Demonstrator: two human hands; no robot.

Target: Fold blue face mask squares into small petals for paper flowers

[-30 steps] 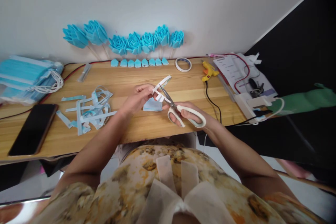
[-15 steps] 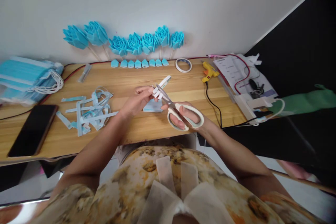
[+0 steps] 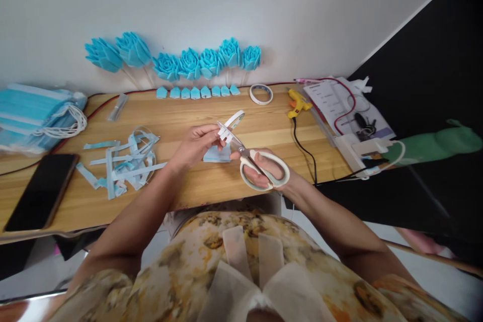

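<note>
My right hand (image 3: pixel 260 163) has its thumb and fingers through the handles of white-handled scissors (image 3: pixel 284 167). Their metal blades reach up to the left, across small white strips of tape (image 3: pixel 225 134). Closed in a pinch, my left hand (image 3: pixel 198 145) holds these strips and what looks like a thin roll of white tape (image 3: pixel 237 119), seen nearly edge-on. How its fingers grip the roll is partly hidden. Under the hands, a piece of light blue mask fabric (image 3: pixel 217 154) lies on the wooden table (image 3: pixel 204 186).
Blue fabric flowers (image 3: pixel 166 66) on sticks lean on the wall behind several small folded blue pieces (image 3: pixel 195 92). Another tape roll (image 3: pixel 261 94), a yellow glue gun (image 3: pixel 299 103), cut strips (image 3: pixel 130 161), a phone (image 3: pixel 41 192) and stacked masks (image 3: pixel 33 110) surround the hands.
The whole view has shifted slightly, so things on the table appear a little further left. My hands, the scissors and the tape stay in nearly the same arrangement.
</note>
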